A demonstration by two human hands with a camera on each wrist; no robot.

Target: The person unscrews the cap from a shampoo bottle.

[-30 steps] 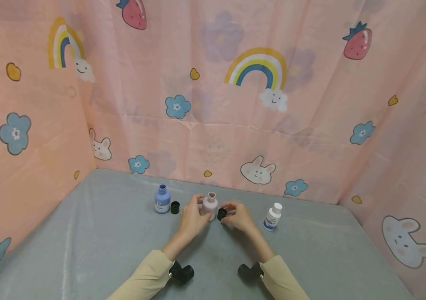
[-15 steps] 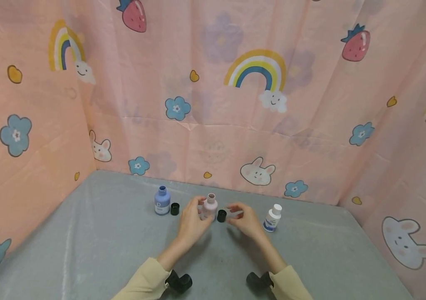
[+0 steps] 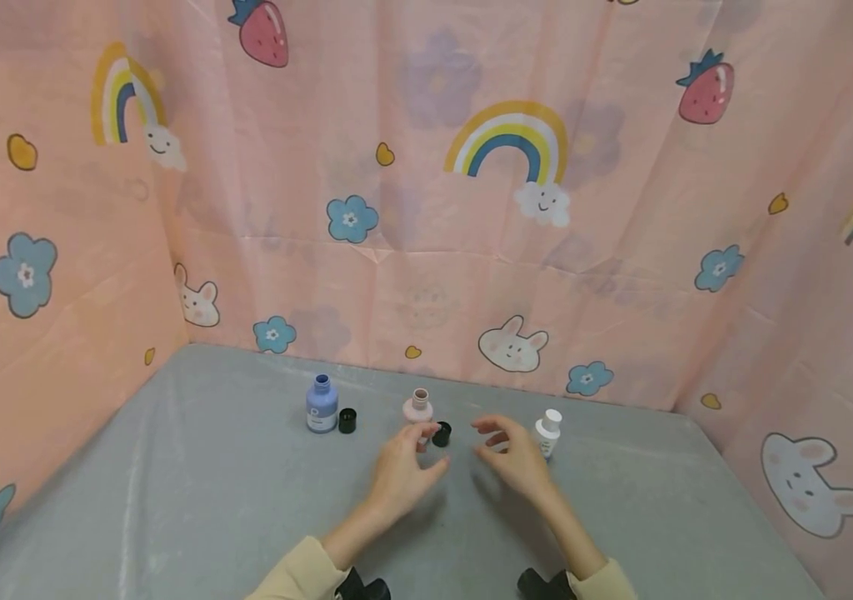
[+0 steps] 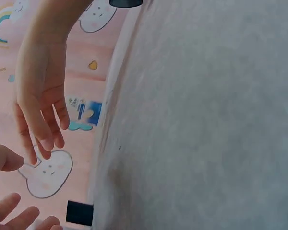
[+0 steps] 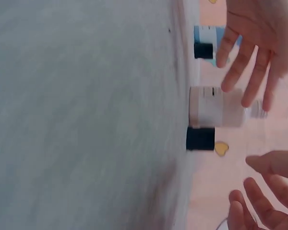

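Note:
In the head view my left hand (image 3: 400, 471) hovers before a pale pink bottle (image 3: 418, 406), whose lower part it hides; its fingers are loosely bent and hold nothing. That bottle stands upright with its neck uncapped. A black cap (image 3: 441, 434) lies on the table just right of it, by my left fingertips. To the right, my right hand (image 3: 518, 460) is raised with relaxed, spread fingers and grips nothing. Behind it stands a white bottle (image 3: 548, 433) with a white cap, partly covered by the hand. In the right wrist view the pink bottle (image 5: 216, 106) shows its label.
An uncapped blue bottle (image 3: 321, 406) stands at the left, with a second black cap (image 3: 347, 421) beside it. The grey table (image 3: 209, 500) ends at a pink patterned curtain (image 3: 284, 275) at the back and sides.
My left hand has let go of the pink bottle and drawn back toward me. My right hand has released the black cap and moved right, leaving the cap on the table.

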